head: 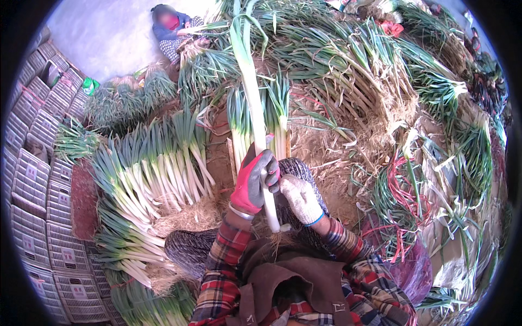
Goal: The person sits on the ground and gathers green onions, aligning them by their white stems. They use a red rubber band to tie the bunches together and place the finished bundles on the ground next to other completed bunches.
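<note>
My left hand (253, 175), in a pink and grey coated work glove, is wrapped around the white shank of a large green onion (253, 98). The onion stands nearly lengthwise before me, leaves away from me and roots close to my apron. In a white knit glove, my right hand (301, 199) is curled just right of the shank; its fingertips are turned away, so whether it pinches anything is hidden. Beyond my hands, a small upright group of green onions (279, 138) sits between wooden stakes (231, 161).
Cleaned green onions (163, 179) lie in a row at left, beside stacked plastic crates (30, 175). Uncleaned onions (359, 77) with dry roots are heaped at upper right. Red twine (401, 191) tangles at right. Another person (173, 32) sits at the far left among onions.
</note>
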A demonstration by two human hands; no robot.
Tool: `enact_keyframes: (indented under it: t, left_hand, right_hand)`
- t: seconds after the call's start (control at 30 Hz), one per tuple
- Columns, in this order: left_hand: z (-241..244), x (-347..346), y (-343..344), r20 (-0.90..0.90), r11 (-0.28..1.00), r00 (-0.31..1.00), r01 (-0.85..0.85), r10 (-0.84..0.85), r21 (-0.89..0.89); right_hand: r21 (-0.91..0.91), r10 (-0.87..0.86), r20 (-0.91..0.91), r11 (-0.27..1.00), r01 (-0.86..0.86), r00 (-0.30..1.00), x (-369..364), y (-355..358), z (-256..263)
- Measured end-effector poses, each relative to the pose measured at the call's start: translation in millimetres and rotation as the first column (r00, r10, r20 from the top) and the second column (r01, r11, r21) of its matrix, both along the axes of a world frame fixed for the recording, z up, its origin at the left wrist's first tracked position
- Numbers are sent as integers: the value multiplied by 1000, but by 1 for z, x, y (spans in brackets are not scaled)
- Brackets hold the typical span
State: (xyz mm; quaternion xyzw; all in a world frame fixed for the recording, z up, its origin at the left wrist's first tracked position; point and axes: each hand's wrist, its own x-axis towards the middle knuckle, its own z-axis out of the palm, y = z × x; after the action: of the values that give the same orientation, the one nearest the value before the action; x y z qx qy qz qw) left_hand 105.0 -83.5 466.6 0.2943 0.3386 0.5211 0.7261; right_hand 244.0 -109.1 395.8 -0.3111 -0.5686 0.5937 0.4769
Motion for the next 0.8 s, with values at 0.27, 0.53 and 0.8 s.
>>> enact_keyframes:
  t: [0.27,0.53,0.8]
  left_hand:
    - [-6,-20,-20,-137,993,984,113,-118,-45]
    - [-94,-33,-39,-470,985,873,167,-129,39]
    - [-219,-63,-40,-856,986,506,53,110,158]
  right_hand:
    - [-315,-139,-391,949,10,910,11,81,24]
    - [-392,-461,-312,859,329,830,8,195,23]
    - [-207,-609,-16,778,593,793,-4,294,-70]
